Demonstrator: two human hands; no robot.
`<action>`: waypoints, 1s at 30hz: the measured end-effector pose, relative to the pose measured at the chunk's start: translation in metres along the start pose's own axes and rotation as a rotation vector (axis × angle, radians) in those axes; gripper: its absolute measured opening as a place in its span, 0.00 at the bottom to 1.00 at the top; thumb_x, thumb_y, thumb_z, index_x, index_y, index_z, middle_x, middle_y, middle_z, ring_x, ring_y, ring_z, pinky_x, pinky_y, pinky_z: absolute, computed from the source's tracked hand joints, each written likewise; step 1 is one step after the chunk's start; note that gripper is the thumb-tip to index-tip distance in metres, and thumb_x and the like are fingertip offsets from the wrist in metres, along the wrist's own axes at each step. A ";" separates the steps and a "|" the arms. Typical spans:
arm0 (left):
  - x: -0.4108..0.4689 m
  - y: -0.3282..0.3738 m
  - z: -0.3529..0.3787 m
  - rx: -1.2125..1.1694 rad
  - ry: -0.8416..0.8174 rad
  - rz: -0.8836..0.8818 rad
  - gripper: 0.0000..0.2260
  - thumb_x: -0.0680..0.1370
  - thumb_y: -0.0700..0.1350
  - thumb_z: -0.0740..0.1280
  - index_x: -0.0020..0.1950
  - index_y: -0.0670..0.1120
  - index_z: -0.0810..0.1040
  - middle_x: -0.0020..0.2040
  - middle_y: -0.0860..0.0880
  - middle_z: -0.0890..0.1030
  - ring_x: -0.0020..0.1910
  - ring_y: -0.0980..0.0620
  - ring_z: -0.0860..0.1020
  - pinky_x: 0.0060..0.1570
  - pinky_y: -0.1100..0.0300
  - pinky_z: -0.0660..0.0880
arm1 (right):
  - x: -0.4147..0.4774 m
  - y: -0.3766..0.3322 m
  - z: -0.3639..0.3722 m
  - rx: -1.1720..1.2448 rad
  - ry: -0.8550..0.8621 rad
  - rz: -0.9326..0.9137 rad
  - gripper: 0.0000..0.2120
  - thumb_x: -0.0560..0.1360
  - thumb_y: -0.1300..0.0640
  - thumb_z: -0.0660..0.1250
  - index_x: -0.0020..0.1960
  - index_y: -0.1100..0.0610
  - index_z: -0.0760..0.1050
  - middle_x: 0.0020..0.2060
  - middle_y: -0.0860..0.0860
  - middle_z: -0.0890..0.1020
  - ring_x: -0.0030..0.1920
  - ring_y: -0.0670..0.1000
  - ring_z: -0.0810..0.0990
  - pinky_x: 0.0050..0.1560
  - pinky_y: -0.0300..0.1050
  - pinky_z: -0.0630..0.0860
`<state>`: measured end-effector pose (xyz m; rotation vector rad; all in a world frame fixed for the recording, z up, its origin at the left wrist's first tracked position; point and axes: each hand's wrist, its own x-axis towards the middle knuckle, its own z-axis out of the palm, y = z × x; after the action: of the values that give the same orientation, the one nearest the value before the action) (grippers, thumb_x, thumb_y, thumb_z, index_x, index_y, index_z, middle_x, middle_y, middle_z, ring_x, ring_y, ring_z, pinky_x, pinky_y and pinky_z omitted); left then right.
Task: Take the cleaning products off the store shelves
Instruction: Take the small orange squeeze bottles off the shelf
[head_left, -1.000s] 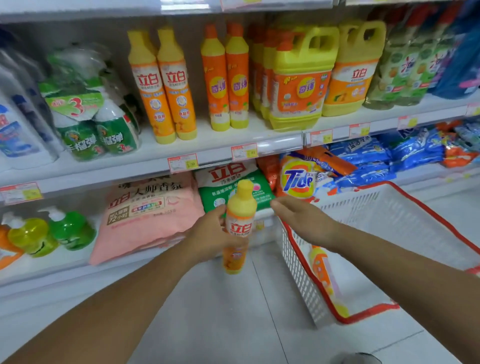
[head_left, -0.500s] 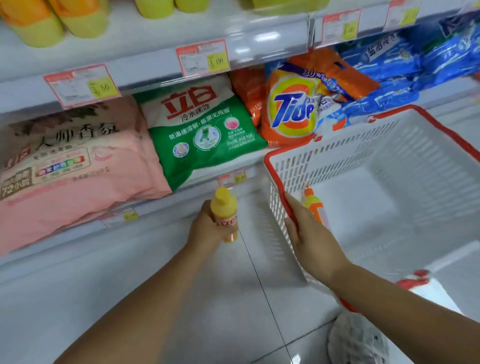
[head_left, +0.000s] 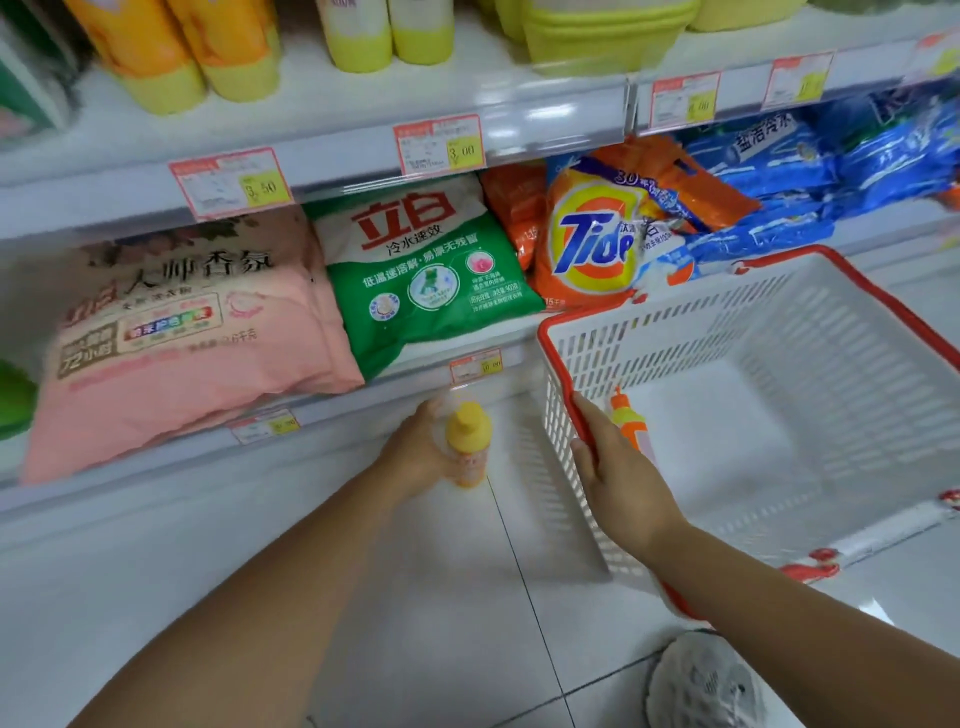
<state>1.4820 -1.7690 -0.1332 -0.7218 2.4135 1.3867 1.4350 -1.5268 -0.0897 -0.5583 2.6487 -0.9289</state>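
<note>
Your left hand (head_left: 423, 452) grasps the yellow bottle (head_left: 467, 441) at center frame, just left of the basket (head_left: 558, 338). Your right hand (head_left: 618, 467) grips the basket's red rim. Lift the bottle clear of that rim; striking it may tip the basket.

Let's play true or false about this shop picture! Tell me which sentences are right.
1. The left hand holds the yellow bottle. True.
2. The right hand grips the basket by its red rim. True.
3. The yellow bottle is inside the basket. False: it is outside, to its left.
4. The basket is empty. False: an orange-capped bottle is inside.
5. The green bag lies between the pink bag and the Tide bag. True.
</note>
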 end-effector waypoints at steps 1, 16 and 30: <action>-0.009 0.007 -0.015 0.068 -0.011 0.012 0.50 0.54 0.56 0.77 0.75 0.51 0.65 0.71 0.50 0.72 0.66 0.48 0.73 0.65 0.51 0.72 | 0.000 -0.002 -0.003 0.001 -0.023 0.002 0.24 0.84 0.54 0.56 0.79 0.49 0.58 0.72 0.48 0.71 0.70 0.50 0.69 0.57 0.35 0.62; -0.089 0.096 -0.231 0.515 0.958 0.593 0.28 0.76 0.50 0.72 0.73 0.47 0.69 0.72 0.45 0.71 0.71 0.43 0.66 0.71 0.46 0.63 | 0.053 -0.195 -0.065 0.025 0.117 -0.328 0.23 0.82 0.50 0.62 0.75 0.51 0.65 0.70 0.51 0.71 0.69 0.50 0.71 0.69 0.48 0.69; -0.041 0.055 -0.254 0.531 1.196 0.636 0.24 0.70 0.52 0.77 0.65 0.51 0.79 0.61 0.52 0.81 0.61 0.51 0.72 0.67 0.52 0.57 | 0.198 -0.375 -0.065 0.402 0.145 -0.389 0.42 0.71 0.46 0.76 0.77 0.54 0.60 0.70 0.49 0.75 0.67 0.50 0.75 0.66 0.53 0.74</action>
<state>1.4914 -1.9531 0.0550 -0.7759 3.9560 0.2584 1.3341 -1.8496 0.1748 -0.9484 2.4063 -1.6211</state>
